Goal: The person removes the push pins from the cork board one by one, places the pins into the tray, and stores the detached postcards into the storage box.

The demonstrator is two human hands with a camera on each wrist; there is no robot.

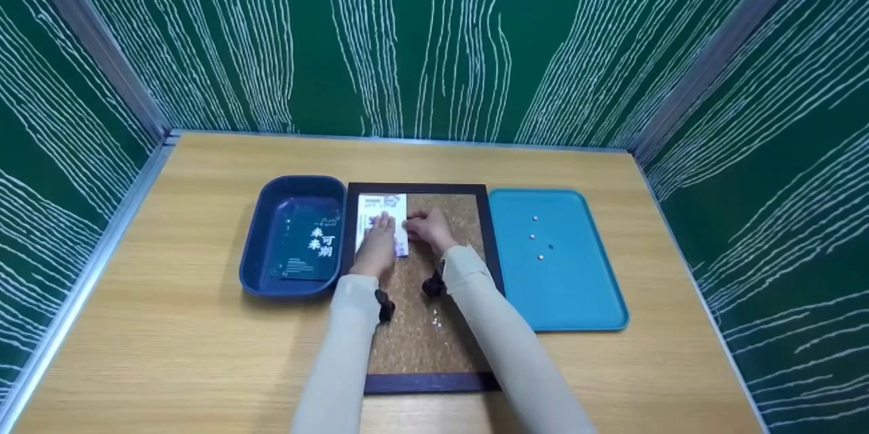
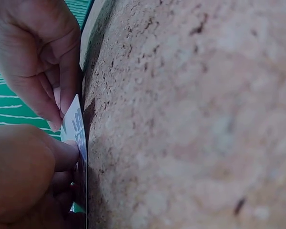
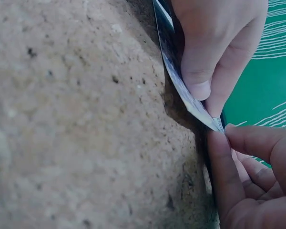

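A white printed card (image 1: 372, 203) lies at the upper left of the cork board (image 1: 407, 346), inside its dark frame. My left hand (image 1: 378, 244) rests on the card with its fingers extended, and in the right wrist view its thumb (image 3: 200, 89) presses near the card's edge. At the card's right edge, my right hand (image 1: 432, 229) pinches the edge between thumb and index finger (image 3: 224, 164). Its fingertips hide whether anything small is also between them. The card edge stands slightly off the cork in the right wrist view.
Left of the board stands a dark blue bin (image 1: 250, 264) holding a green printed cover (image 1: 305, 244). On the right, a teal tray (image 1: 577, 298) carries several small beads or pins (image 1: 540, 257). Small clear pieces (image 1: 436, 320) lie on the lower cork. Green patterned walls (image 1: 434, 81) enclose the table.
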